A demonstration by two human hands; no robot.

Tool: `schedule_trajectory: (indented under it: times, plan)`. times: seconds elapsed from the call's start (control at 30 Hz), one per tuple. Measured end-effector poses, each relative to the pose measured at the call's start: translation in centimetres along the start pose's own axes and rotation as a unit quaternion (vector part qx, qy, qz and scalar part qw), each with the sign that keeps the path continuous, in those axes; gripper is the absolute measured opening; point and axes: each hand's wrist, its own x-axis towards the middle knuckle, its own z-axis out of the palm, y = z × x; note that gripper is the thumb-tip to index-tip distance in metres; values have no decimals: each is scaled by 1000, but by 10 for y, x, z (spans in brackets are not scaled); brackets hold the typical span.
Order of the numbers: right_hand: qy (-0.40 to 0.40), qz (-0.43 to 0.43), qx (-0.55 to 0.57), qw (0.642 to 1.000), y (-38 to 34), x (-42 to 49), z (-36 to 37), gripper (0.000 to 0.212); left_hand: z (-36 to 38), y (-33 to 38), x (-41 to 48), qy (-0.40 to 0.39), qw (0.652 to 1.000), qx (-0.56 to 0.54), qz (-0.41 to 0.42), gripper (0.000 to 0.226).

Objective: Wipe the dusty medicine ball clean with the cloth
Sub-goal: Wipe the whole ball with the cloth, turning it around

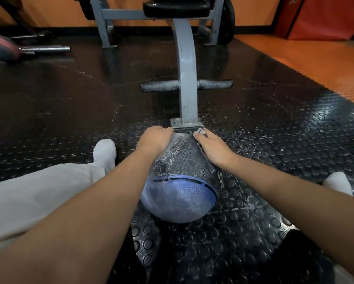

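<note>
The medicine ball point(180, 181) lies on the floor between my legs. Its near part is blue and its far part is black with a fine pattern and a pale dusty film. My left hand point(153, 140) sits on the ball's far left top, fingers curled over the far side. My right hand point(213, 148) lies on the far right side and holds a grey cloth point(202, 131) against the ball. Only a bit of cloth shows at the fingertips, plus a thin edge under the palm.
A grey weight-machine post point(187, 83) stands bolted to the floor just beyond the ball, with a crossbar point(161, 86). The floor is black studded rubber matting point(274, 140). My white-socked feet point(104, 152) flank the ball. Barbell bars point(46, 49) lie far left.
</note>
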Motion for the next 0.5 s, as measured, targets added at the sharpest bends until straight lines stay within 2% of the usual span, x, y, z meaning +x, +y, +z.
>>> schedule_trajectory:
  times: [0.07, 0.13, 0.2, 0.27, 0.33, 0.4, 0.5]
  plan:
    - [27, -99, -124, 987, -6, -19, 10, 48, -5, -2, 1, -5, 1000, 9, -14, 38]
    - [53, -177, -225, 957, -16, -44, 21, 46, -10, -3, 1, 6, 999, 48, -14, 34]
    - [68, -204, -245, 945, -19, -56, 28, 49, -13, -4, -2, 2, 997, 77, -6, 37]
    - [58, -205, -237, 948, -18, -51, 24, 54, -13, -4, -8, -16, 999, 41, 25, 38]
    - [34, -172, -189, 966, -11, -32, 16, 51, -13, -7, -19, -30, 998, -17, 53, 26]
    - [17, -79, -110, 991, -6, -10, 4, 46, -12, -13, -33, -40, 994, -70, 75, 18]
    - [-21, 54, 32, 998, -5, 12, -4, 38, -1, -16, -45, -25, 991, -82, 99, 32]
